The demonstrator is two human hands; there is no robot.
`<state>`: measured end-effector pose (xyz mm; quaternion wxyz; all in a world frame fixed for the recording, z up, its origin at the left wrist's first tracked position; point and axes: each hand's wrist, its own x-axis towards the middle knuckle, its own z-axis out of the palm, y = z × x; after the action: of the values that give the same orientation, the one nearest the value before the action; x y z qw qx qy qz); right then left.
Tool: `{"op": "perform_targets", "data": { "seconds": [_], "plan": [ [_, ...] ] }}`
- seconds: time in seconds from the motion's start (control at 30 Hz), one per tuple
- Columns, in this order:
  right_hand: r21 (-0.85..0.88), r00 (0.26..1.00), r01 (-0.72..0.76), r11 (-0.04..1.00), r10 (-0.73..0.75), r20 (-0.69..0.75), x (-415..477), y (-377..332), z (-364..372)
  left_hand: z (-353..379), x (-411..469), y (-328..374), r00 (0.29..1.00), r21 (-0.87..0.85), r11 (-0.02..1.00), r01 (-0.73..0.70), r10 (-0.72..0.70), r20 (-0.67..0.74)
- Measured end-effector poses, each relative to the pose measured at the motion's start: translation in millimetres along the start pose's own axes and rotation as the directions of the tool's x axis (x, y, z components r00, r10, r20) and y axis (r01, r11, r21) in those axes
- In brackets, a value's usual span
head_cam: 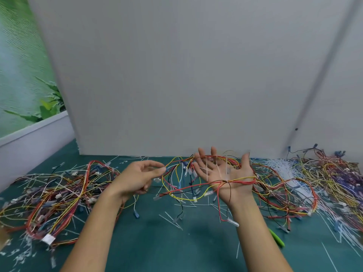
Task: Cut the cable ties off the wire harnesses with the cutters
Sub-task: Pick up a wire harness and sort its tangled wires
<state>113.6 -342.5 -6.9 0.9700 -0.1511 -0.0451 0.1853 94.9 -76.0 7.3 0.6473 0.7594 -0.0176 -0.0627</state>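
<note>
Red, yellow and black wire harness (pixel 242 181) is draped over the right hand (pixel 224 173), palm up, fingers splayed, probably to expose the white cable ties (pixel 205 171). Left hand (pixel 141 177) pinches a strand at 9 o'clock, probably for tension. Green-handled cutters (pixel 277 239) lie unheld on the teal table (pixel 196 244), at 5 o'clock.

The table (pixel 196 242) is covered by a matt teal mat. The wire harnesses (pixel 55 193) are sheathed in smooth coloured plastic. The cut cable ties (pixel 282 169) are seen as translucent white plastic. Glossy green plastic is shown on the cutters (pixel 277 237).
</note>
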Motion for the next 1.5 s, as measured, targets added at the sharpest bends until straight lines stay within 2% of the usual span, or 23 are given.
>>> {"op": "perform_targets", "data": {
  "seconds": [0.1, 0.2, 0.27, 0.33, 0.4, 0.5, 0.6, 0.67, 0.8, 0.9, 0.97, 1.03, 1.1, 1.2, 1.33, 1.4, 1.5],
  "plan": [
    [0.035, 0.993, 0.085, 0.996, -0.081, -0.088, -0.4, 4.1, 7.6, 4.3, -8.3, 6.3, 1.0, 0.094, 0.995, 0.019, -0.02, 0.017],
    [0.043, 0.985, 0.121, 0.992, -0.115, -0.128, -2.2, 5.4, 10.6, 13.1, -12.9, 16.9, 0.992, 0.065, 0.994, -0.091, 0.096, -0.081],
    [0.028, 0.98, 0.137, 0.99, -0.132, -0.15, -3.7, 6.1, 12.9, 17.5, -16.1, 25.9, 0.976, -0.168, 0.964, -0.204, 0.189, -0.105],
    [-0.038, 0.982, 0.128, 0.991, -0.132, -0.135, -4.9, 8.2, 16.8, 21.6, -20.4, 34.8, 0.958, -0.469, 0.842, -0.266, 0.285, -0.033],
    [-0.15, 0.989, 0.096, 0.984, -0.111, -0.097, -6.3, 11.4, 21.5, 27.9, -22.5, 39.2, 0.937, -0.67, 0.692, -0.269, 0.348, -0.016],
    [-0.344, 0.998, 0.031, 0.938, -0.049, -0.042, -8.1, 19.5, 27.6, 40.7, -20.1, 40.0, 0.93, -0.779, 0.548, -0.303, 0.35, -0.115],
    [-0.604, 0.999, -0.031, 0.796, 0.041, 0.003, -11.6, 32.9, 34.7, 50.6, -17.0, 37.3, 0.92, -0.773, 0.525, -0.356, 0.343, -0.191],
    [-0.723, 0.991, -0.047, 0.689, 0.124, 0.053, -14.3, 37.7, 35.5, 53.1, -15.6, 34.6, 0.909, -0.742, 0.539, -0.398, 0.342, -0.239],
    [-0.849, 0.958, 0.007, 0.529, 0.239, 0.157, -27.1, 39.2, 38.6, 56.5, -13.8, 33.4, 0.858, -0.609, 0.605, -0.514, 0.371, -0.355],
    [-0.928, 0.956, 0.088, 0.362, 0.23, 0.18, -32.3, 41.0, 42.1, 58.1, -14.3, 32.1, 0.809, -0.498, 0.64, -0.585, 0.418, -0.413],
    [-0.946, 0.964, 0.117, 0.302, 0.194, 0.182, -31.5, 43.3, 43.3, 58.9, -14.7, 31.0, 0.787, -0.45, 0.65, -0.612, 0.448, -0.423],
    [-0.943, 0.971, 0.134, 0.303, 0.151, 0.187, -29.5, 44.9, 42.7, 59.2, -14.7, 30.6, 0.779, -0.43, 0.654, -0.623, 0.465, -0.421],
    [-0.926, 0.978, 0.146, 0.347, 0.094, 0.189, -27.6, 45.7, 40.9, 57.1, -14.4, 30.0, 0.781, -0.406, 0.671, -0.62, 0.475, -0.406],
    [-0.9, 0.985, 0.168, 0.402, -0.108, 0.136, -23.7, 44.5, 37.4, 47.4, -15.6, 31.6, 0.807, -0.361, 0.733, -0.577, 0.444, -0.389],
    [-0.871, 0.946, 0.213, 0.442, -0.318, 0.07, -18.7, 39.3, 33.8, 31.8, -14.7, 31.8, 0.844, -0.284, 0.823, -0.493, 0.372, -0.386],
    [-0.879, 0.93, 0.203, 0.432, -0.367, 0.034, -17.2, 37.7, 31.9, 28.0, -13.3, 29.8, 0.878, -0.244, 0.875, -0.418, 0.32, -0.357],
    [-0.91, 0.927, 0.172, 0.378, -0.376, 0.019, -17.4, 35.3, 28.8, 29.5, -11.4, 28.1, 0.893, -0.26, 0.897, -0.358, 0.248, -0.376]
  ]
}}
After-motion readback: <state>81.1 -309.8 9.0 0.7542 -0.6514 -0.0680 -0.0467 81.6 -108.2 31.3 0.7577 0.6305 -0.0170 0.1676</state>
